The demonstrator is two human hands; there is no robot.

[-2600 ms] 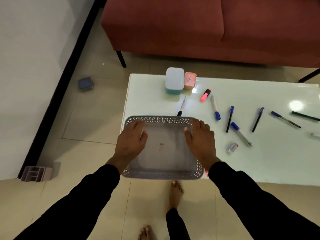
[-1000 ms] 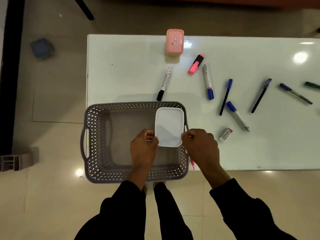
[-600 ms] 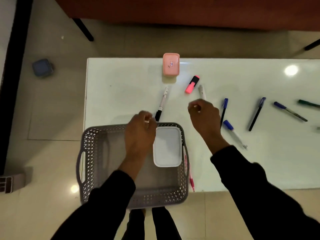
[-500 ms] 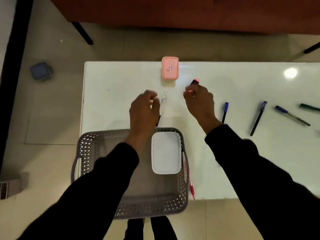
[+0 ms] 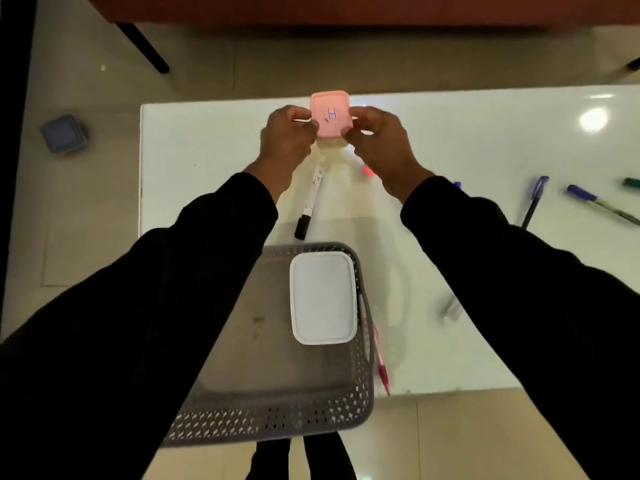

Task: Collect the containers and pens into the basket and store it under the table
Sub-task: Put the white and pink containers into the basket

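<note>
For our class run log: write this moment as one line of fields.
step: collect pink container | left hand: grips it | right hand: grips it | basket: holds white container | pens: on table

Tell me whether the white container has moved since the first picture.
Yes. The white container left the table's far edge beside the pink container and now lies in the basket.

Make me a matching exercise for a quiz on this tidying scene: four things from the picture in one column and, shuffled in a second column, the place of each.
Things:
1. pink container
2. white-lidded container
3. black-capped marker
4. blue box

Places:
A. on the floor, left of the table
B. inside the grey basket
C. held between the left hand and right hand
D. lying on the table, beyond the basket

Pairs: 1-C, 2-B, 3-D, 4-A
</note>
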